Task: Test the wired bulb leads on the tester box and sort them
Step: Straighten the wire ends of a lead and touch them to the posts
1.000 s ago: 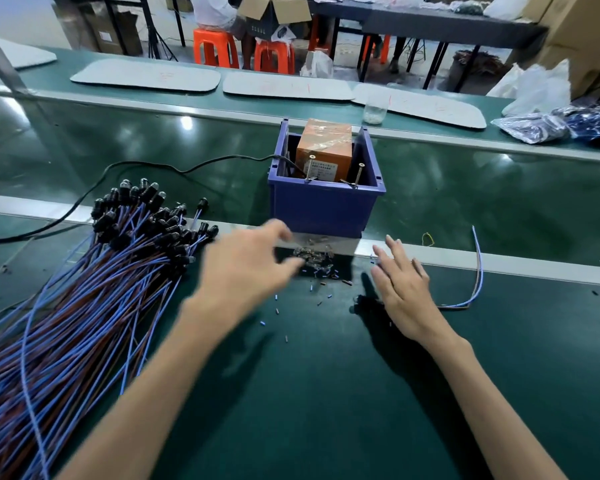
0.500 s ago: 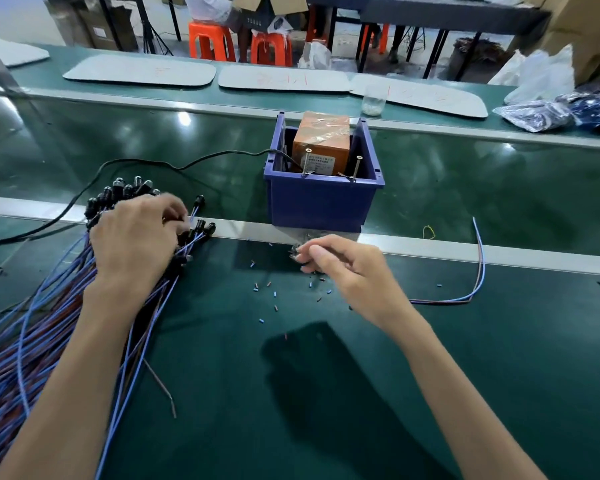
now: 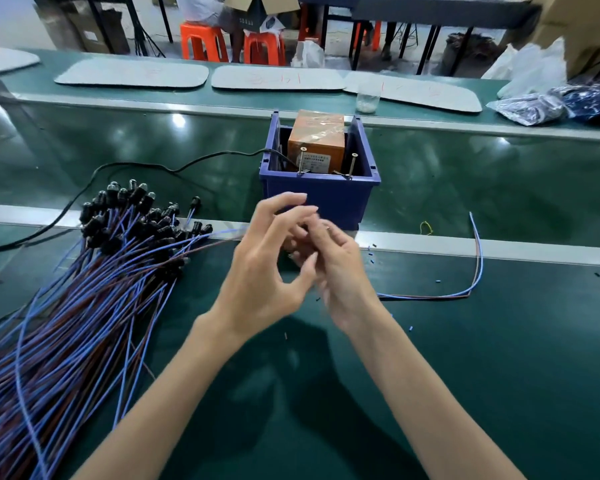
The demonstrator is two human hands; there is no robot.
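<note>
- Left hand (image 3: 267, 271): half open, fingers loosely curled, thumb bent towards the forefinger. A blurred lead (image 3: 219, 236) runs from the pile up to it; I cannot tell whether it is pinched.
- Right hand (image 3: 342, 271): fingers bent towards the left hand and touching it; fingertips blurred, so I cannot tell its grip.
- Both forearms reach forward, and the hands meet above the worktop (image 3: 465, 375), just before the blue bin (image 3: 340, 202).
- Tester box (image 3: 316, 140): inside the bin.
- Pile of leads (image 3: 84, 299): on the left.
- Single lead (image 3: 477, 258): on the right.
</note>
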